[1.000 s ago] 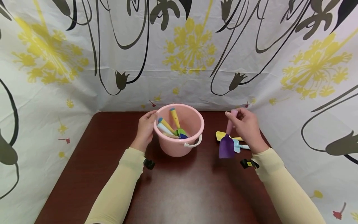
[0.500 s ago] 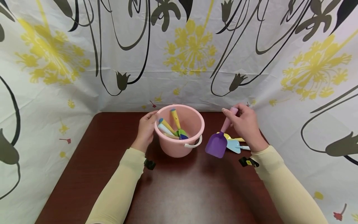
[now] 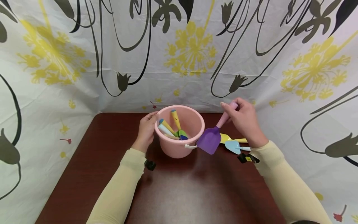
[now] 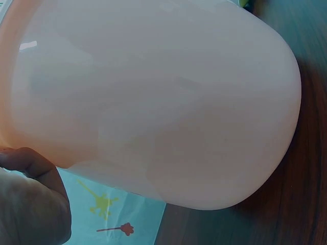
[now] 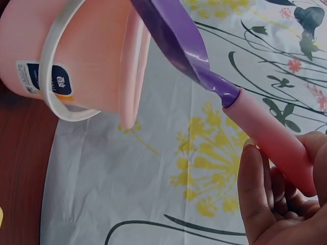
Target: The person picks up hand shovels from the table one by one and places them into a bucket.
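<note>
A pink bucket stands on the dark wooden table, its white handle hanging at the right front. My left hand grips the bucket's left rim; in the left wrist view the bucket's wall fills most of the picture. Inside lean several hand tools, among them one with a yellow handle and a green blade. My right hand holds a toy shovel by its pink handle. The shovel's purple blade tilts down to the left, just off the bucket's right side.
A yellow shovel and a light blue shovel lie on the table below my right hand. A flower-patterned white sheet hangs behind the table and along both sides.
My right hand has risen slightly and swung the purple shovel's blade leftward, up to the bucket. The left hand still holds the rim and the bucket has stayed in place.
</note>
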`<state>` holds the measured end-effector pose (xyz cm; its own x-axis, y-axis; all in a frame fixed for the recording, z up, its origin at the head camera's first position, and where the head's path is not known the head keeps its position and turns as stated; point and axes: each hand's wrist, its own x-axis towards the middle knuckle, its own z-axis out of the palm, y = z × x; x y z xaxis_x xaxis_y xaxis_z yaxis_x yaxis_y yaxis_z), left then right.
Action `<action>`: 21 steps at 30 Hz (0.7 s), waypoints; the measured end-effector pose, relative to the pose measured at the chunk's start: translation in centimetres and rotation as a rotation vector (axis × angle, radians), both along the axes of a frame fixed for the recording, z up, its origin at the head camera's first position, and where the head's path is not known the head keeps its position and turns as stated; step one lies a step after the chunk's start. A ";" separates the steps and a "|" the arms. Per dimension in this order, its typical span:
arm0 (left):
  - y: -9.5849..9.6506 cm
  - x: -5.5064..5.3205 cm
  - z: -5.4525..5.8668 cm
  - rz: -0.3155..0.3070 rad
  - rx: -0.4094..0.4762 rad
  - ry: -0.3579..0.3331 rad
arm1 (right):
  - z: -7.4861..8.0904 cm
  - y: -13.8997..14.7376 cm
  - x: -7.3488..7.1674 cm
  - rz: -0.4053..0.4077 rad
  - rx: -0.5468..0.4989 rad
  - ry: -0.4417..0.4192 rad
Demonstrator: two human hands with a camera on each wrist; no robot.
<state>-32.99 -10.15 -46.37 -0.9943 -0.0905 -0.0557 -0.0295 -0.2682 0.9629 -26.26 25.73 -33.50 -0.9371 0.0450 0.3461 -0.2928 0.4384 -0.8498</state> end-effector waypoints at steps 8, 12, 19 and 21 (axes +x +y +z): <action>0.0 0.1 0.2 -0.002 0.002 -0.001 | 1.1 -0.9 -0.9 0.046 -0.057 0.000; 0.0 0.1 0.2 0.005 -0.005 -0.007 | 1.4 -1.6 -2.0 0.040 -0.080 -0.023; 0.0 0.1 0.1 0.011 -0.007 -0.015 | 0.9 -2.9 -5.0 0.063 -0.137 -0.058; 0.0 0.1 0.1 0.010 -0.009 -0.013 | 0.6 -3.3 -5.8 0.076 -0.132 -0.075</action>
